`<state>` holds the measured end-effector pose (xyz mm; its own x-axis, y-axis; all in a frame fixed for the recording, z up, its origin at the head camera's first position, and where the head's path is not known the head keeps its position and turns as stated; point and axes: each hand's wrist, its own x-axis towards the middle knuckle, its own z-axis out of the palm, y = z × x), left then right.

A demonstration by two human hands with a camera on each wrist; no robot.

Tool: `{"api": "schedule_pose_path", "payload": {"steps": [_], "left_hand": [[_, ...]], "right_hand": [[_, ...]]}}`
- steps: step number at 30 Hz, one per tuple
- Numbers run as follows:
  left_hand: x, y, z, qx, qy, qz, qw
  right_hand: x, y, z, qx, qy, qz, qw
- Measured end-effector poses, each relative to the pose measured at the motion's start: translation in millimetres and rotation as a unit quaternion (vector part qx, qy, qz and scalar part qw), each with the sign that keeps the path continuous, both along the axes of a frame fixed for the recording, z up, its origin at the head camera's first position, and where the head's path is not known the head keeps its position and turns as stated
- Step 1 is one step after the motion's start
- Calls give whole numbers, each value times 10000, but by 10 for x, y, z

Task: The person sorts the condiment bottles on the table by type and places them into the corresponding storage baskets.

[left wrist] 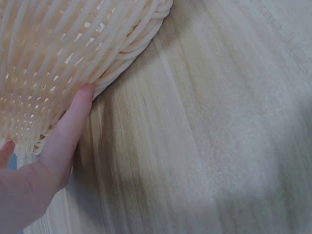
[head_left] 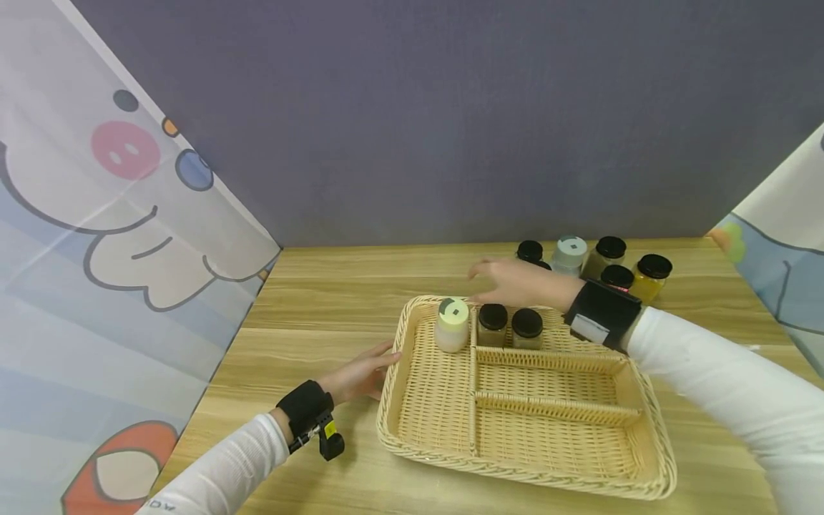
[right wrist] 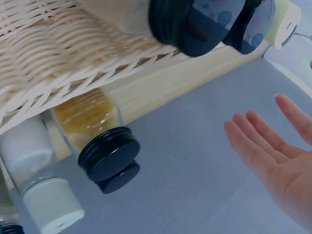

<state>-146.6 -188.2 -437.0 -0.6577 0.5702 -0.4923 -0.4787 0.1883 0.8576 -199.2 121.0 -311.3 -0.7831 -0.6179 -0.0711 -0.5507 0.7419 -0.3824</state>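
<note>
My left hand (head_left: 360,375) is at the left rim of a woven basket (head_left: 475,429), its extended fingers touching the edge. In the left wrist view, a straight finger (left wrist: 73,122) lies against the basket's outer weave. My right hand (head_left: 515,281) hangs over the back rim with spread fingers and nothing in them. A jar with a pale yellow lid (head_left: 452,325) stands in the left compartment. Two jars with black lids, one left (head_left: 492,325) and one right (head_left: 527,329), stand side by side in the back compartment, just in front of the right hand.
Behind the basket's right half stand several more jars: a white-lidded jar (head_left: 569,255), a black-lidded jar with yellow contents (head_left: 650,277) and other black-lidded jars (head_left: 605,256). My right forearm partly covers this group. A grey panel (head_left: 450,129) rises behind the wooden table (head_left: 309,300).
</note>
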Motion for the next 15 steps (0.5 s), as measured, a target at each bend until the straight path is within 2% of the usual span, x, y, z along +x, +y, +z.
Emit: {"api": "schedule_pose_path", "payload": {"steps": [6,15], "left_hand": [[10,-10,19,19,9,-10,10000],[13,-16,33,39,-10,17,10000]], "right_hand": [[-83,96,-27,-13,248,-84,9997],[-189,279,-72,-1,-67,-449,9990]]}}
